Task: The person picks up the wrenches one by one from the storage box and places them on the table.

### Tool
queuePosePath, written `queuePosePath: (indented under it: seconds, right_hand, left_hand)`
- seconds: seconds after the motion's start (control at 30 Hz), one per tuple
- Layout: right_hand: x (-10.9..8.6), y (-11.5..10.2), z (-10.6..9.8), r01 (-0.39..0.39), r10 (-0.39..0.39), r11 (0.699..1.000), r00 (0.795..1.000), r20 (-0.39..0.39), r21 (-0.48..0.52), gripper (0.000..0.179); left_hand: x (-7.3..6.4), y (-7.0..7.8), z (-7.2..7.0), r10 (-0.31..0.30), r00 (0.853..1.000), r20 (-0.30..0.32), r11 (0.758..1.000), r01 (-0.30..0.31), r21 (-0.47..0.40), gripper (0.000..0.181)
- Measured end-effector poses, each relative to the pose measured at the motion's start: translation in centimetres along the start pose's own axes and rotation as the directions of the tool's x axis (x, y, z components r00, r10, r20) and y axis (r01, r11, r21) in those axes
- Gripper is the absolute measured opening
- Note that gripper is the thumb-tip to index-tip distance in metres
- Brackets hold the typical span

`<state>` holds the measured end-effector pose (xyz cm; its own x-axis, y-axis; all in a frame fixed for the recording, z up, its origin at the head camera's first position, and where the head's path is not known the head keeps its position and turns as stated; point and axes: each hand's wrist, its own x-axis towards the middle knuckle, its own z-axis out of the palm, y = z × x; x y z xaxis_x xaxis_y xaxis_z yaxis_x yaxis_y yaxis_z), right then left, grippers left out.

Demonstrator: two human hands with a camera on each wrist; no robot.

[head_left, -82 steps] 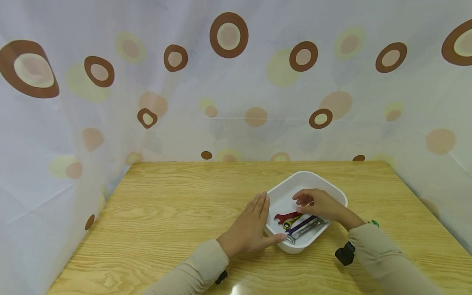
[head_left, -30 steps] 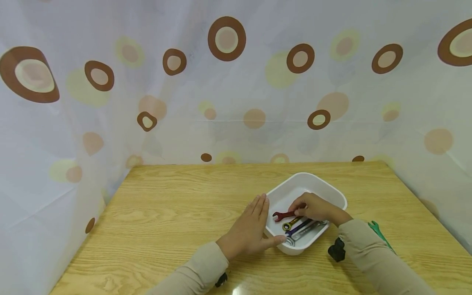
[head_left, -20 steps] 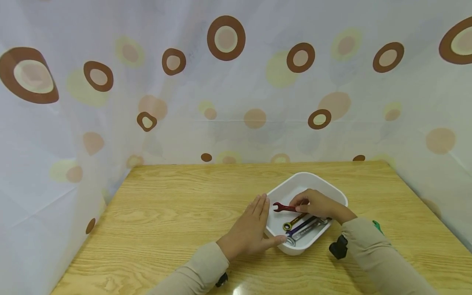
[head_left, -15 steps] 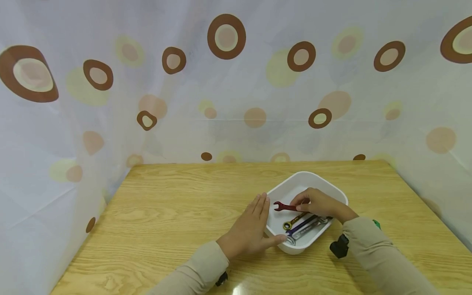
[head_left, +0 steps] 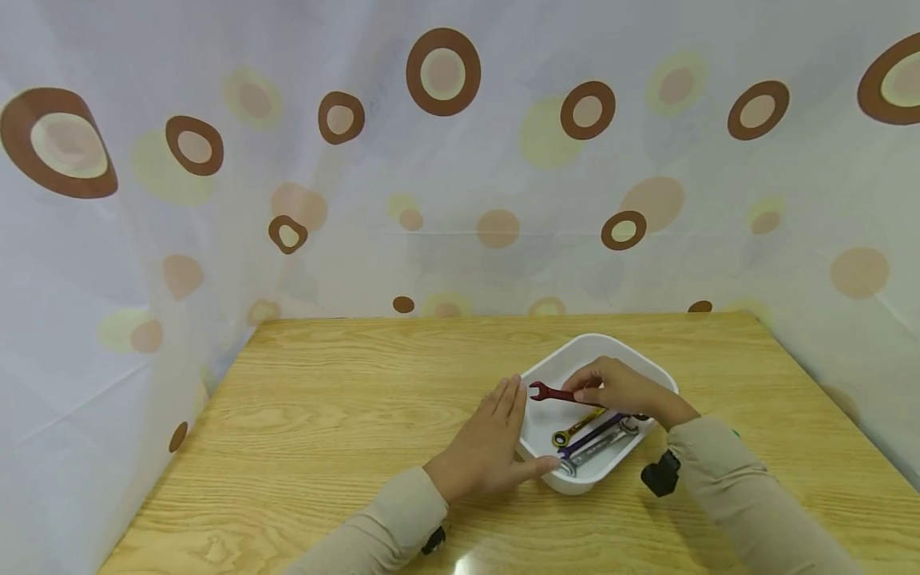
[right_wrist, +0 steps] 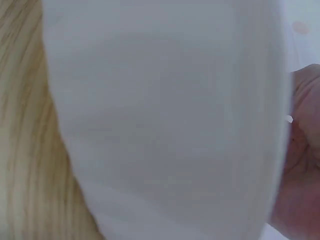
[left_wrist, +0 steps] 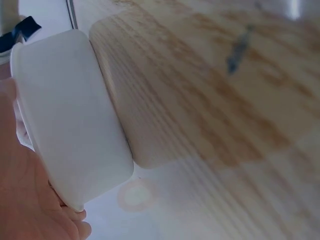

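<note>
In the head view a white plastic tub [head_left: 596, 342] stands on the wooden table, right of centre. My right hand [head_left: 624, 391] reaches over it and pinches a red wrench [head_left: 552, 392] between thumb and fingers, its open jaw end pointing left. Beneath it in the tub lie a yellow ratchet wrench [head_left: 575, 427], a purple wrench [head_left: 592, 434] and a silver wrench [head_left: 596, 452]. My left hand [head_left: 481, 443] rests with straight fingers along the tub's left rim, the thumb across the near corner. In the right wrist view the tub wall [right_wrist: 165, 120] hides the held wrench.
The wooden table [head_left: 345, 415] stretches away to the left of the tub. A patterned white curtain [head_left: 431, 184] hangs behind the table and along both sides. A bit of a green tool [head_left: 735, 433] peeks out beyond the right sleeve.
The right hand has taken hold of the red wrench and raised it off the other wrenches, slightly away from me. The left hand stays on the rim.
</note>
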<state>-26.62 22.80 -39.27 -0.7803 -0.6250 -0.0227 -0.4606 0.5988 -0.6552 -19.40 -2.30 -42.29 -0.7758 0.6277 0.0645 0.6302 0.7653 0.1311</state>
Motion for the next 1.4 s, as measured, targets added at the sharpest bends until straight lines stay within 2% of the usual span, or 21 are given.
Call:
queuePosePath:
  seconds: [0.3,0.6,0.83,1.03,1.4]
  right_hand:
    - [-0.2,-1.9,-1.2,0.033,-0.034,0.999,0.999,-0.035,-0.03,0.017]
    - [-0.7,-3.2,-2.8,0.015,-0.022,0.997,0.995,-0.098,-0.071,0.018]
    - [-2.3,-3.8,-4.1,0.012,-0.031,0.993,0.986,-0.161,-0.119,0.018]
    - [-4.3,-3.4,-5.1,-0.066,0.042,0.991,0.978,-0.203,-0.114,0.019]
    - [-9.6,-0.8,-6.6,-0.243,0.222,0.969,0.94,-0.258,-0.051,0.03]
  left_hand:
    - [0.1,0.0,0.0,-0.011,1.0,0.018,1.0,0.011,0.004,0.106]
    - [0.0,0.0,-0.2,-0.023,0.999,0.034,1.0,0.023,0.005,0.106]
    - [0.0,-0.1,-0.3,-0.021,0.999,0.026,1.0,0.021,0.016,0.106]
    - [0.0,-0.1,-0.4,-0.02,0.999,0.025,1.0,0.019,0.022,0.105]
    - [0.1,-0.2,-0.1,-0.008,1.0,0.015,0.999,0.007,0.043,0.105]
